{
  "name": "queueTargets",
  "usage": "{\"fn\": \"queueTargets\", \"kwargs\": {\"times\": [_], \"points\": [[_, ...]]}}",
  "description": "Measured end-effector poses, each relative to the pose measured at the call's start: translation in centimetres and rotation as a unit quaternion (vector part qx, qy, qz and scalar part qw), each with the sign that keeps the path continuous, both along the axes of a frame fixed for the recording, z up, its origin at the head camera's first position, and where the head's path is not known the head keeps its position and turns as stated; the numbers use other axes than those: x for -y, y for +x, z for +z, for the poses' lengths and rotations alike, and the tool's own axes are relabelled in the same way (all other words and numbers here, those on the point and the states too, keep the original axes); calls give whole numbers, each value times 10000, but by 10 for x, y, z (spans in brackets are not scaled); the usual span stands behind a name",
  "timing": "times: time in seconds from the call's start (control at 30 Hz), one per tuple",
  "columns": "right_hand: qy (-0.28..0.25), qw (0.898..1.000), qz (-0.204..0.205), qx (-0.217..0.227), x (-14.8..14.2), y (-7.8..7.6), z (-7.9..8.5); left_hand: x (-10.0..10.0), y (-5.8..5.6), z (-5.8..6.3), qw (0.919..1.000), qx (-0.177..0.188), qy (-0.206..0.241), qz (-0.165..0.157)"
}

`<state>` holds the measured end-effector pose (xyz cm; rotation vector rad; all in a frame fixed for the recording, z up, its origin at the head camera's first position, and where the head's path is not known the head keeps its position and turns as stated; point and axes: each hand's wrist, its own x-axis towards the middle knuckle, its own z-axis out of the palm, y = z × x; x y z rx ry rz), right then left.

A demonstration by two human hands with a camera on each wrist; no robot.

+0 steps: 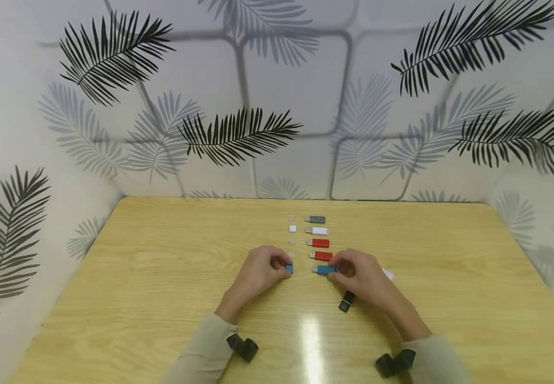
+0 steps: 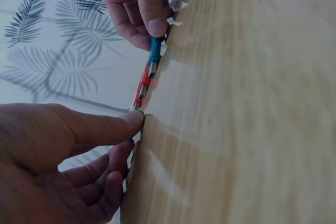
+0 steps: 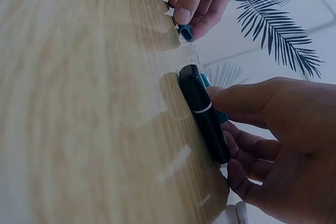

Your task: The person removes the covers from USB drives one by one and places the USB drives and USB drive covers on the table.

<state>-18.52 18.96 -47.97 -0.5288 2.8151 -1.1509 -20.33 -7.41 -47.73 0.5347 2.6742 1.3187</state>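
Between thumb and fingertips, my left hand (image 1: pixel 261 268) pinches a small blue cap (image 1: pixel 289 268) just above or on the table. My right hand (image 1: pixel 361 272) pinches the rear end of a blue USB stick (image 1: pixel 325 270), whose bare metal plug points left toward the cap. Cap and stick are apart. Beyond the blue stick lie two red USB sticks (image 1: pixel 321 256), a white one (image 1: pixel 317 231) and a grey one (image 1: pixel 315 219), all uncapped. A capped black USB stick (image 3: pixel 203 114) lies beside my right hand, partly hidden by it in the head view.
Left of the sticks runs a column of caps: a white cap (image 1: pixel 293 229) and several clear ones. A white object (image 1: pixel 388 274) shows partly behind my right hand. The wooden table (image 1: pixel 161 240) ends at a leaf-patterned curtain (image 1: pixel 296 85).
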Motion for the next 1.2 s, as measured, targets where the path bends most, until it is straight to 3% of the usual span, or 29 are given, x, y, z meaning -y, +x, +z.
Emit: {"fn": "queueTargets", "kwargs": {"times": [0.4,0.93,1.2], "points": [[351,9994,-11,24,2,-6,6,-3,-2,4,9999,-27,-109,48],[298,9995,38,-66,4,-7,5,2,-3,5,9999,-40,-98,9],[40,9997,-109,-201,-5,3,6,2,-1,5,9998,194,-9,-64]]}}
